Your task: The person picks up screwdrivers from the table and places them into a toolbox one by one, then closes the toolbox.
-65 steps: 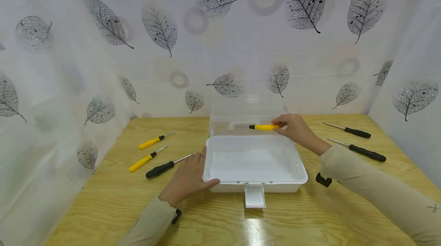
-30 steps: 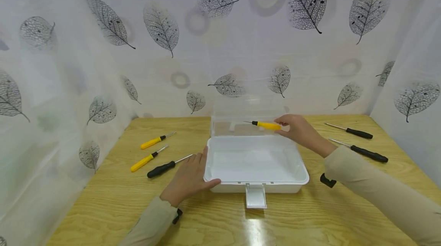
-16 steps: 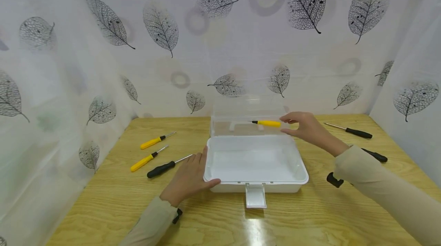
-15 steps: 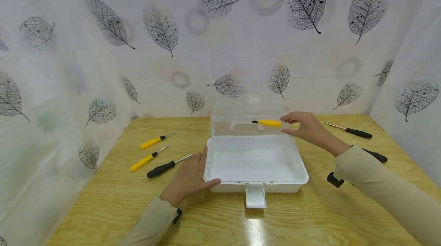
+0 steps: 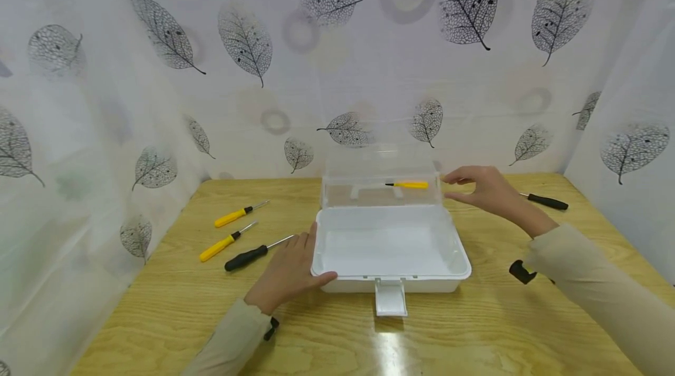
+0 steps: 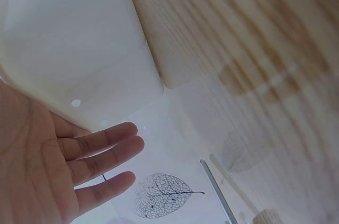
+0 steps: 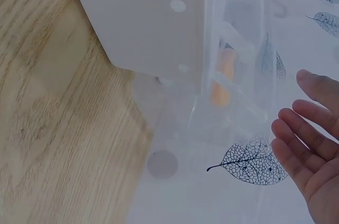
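A white plastic box (image 5: 337, 284) stands with its clear lid (image 5: 343, 187) tipped back. In the lid lies a yellow screwdriver (image 5: 413, 185), its blade pointing left; the right wrist view shows its handle (image 7: 225, 78) blurred through the plastic. My right hand (image 5: 487, 193) is just right of the lid, fingers parted, holding nothing. My left hand (image 5: 287, 275) rests against the box's left side, with its thumb at the front corner of the rim. In the left wrist view its fingers (image 6: 108, 142) are extended beside the white wall.
Left of the box lie two yellow screwdrivers (image 5: 232, 218) and a black-handled one (image 5: 246, 258), near my left hand. A black screwdriver (image 5: 548, 202) lies at the right, partly behind my right hand. The latch (image 5: 390, 300) hangs down in front. A leaf-print curtain (image 5: 242, 124) closes the back.
My right hand has let go of the yellow screwdriver and drawn back to the right. The screwdriver has come to lie in the lid. My left hand has stayed put.
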A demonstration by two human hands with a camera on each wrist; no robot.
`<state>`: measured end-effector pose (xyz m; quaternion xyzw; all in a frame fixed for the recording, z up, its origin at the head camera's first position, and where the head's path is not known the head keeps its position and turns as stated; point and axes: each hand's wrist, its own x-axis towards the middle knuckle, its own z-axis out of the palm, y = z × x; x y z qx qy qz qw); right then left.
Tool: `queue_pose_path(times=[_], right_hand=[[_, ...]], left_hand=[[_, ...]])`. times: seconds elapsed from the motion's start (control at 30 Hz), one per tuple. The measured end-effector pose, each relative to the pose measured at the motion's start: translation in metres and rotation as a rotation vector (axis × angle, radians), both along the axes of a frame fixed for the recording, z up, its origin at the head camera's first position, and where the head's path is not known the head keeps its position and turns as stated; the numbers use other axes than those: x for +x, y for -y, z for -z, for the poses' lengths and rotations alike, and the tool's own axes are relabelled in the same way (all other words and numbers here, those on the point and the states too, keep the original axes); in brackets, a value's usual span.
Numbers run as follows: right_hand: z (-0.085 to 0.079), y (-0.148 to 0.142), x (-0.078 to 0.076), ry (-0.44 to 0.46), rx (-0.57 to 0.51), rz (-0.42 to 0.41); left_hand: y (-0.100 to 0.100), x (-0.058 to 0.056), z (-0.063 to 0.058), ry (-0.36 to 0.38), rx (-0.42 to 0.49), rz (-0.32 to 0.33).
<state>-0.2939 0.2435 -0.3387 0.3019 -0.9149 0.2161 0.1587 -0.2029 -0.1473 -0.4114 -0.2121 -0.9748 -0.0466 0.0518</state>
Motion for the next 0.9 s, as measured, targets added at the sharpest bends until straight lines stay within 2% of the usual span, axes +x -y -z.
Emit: queue_pose_path(times=[0.27, 0.43, 0.73, 0.9], right_hand=[[-0.008, -0.019, 0.007, 0.077, -0.036, 0.07], [-0.009, -0.034, 0.011, 0.07, -0.022, 0.098], [0.002, -0.07, 0.017, 0.105, -0.075, 0.162], [0.007, -0.09, 0.019, 0.15, -0.081, 0.231]], left_hand=[[0.0, 0.001, 0.0, -0.014, -0.003, 0.004], [0.0, 0.001, 0.0, -0.002, -0.001, 0.001], [0.0, 0.001, -0.001, -0.021, -0.007, 0.01], [0.0, 0.0, -0.001, -0.032, -0.01, 0.019]])
